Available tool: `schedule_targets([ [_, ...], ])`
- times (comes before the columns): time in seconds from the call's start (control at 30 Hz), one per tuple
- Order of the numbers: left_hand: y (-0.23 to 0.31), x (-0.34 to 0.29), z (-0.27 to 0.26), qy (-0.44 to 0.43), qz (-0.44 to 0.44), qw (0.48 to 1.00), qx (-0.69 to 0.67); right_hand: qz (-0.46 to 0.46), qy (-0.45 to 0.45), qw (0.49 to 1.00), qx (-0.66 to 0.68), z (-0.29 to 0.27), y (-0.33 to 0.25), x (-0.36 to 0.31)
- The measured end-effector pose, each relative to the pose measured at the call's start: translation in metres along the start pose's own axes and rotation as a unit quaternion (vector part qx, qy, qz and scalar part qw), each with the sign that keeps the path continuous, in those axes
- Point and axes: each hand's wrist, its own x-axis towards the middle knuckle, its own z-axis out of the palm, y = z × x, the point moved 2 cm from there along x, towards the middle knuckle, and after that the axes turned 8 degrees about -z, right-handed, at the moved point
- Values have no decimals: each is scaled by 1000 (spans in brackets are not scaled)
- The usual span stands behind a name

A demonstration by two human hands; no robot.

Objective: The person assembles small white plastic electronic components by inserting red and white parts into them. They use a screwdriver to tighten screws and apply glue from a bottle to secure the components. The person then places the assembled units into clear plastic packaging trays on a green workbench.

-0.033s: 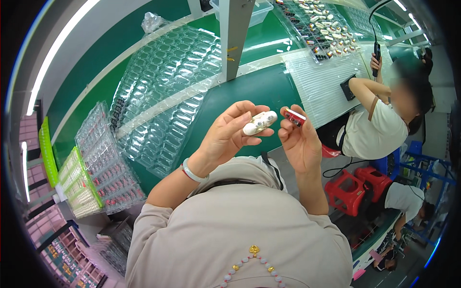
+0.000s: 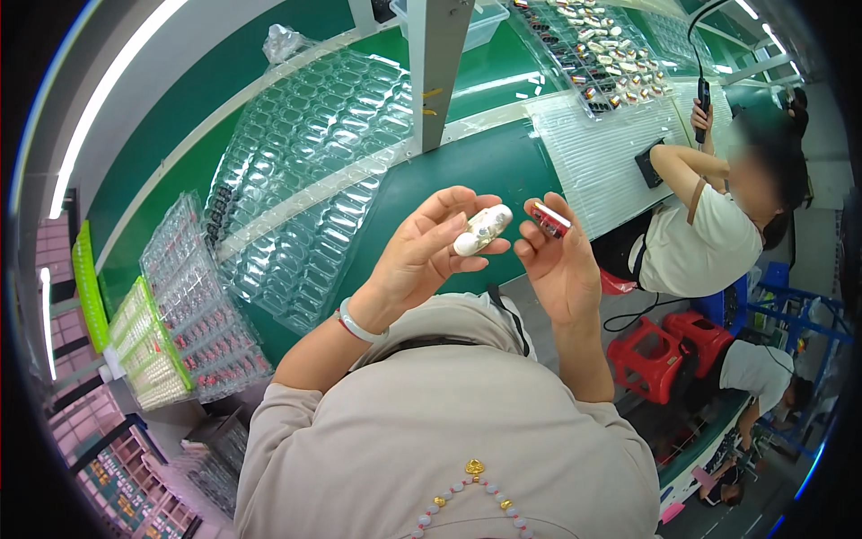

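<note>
Between the thumb and fingers of my left hand (image 2: 422,247) is a white oblong casing (image 2: 483,231) with rounded ends, its middle showing small silvery and yellowish parts. My right hand (image 2: 566,269) is closed on a small red-and-black casing piece (image 2: 549,220) with a pale edge, gripped at the fingertips. The two pieces are held apart, side by side above the near edge of the green table (image 2: 467,180). Fingers partly cover both pieces, so their undersides are hidden.
Clear plastic blister trays (image 2: 305,153) cover the table's left. A grey post (image 2: 438,72) rises ahead. White ribbed sheet (image 2: 597,153) and a tray of small casings (image 2: 611,54) lie right. A seated co-worker (image 2: 709,225) holds a corded tool (image 2: 704,108). Red stools (image 2: 646,359) stand behind.
The white casing in my left hand has tilted a little, its far end moving slightly up and left. My right hand has barely shifted.
</note>
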Motion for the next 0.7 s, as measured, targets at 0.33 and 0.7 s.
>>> schedule_targets([
  [0.33,-5,-8,-2,-81,-13,995,53,-47,-2,975,-218,-1,1,-4],
  [0.7,-17,-15,-9,-65,-9,998,18,-63,-76,930,-354,23,14,-23],
])
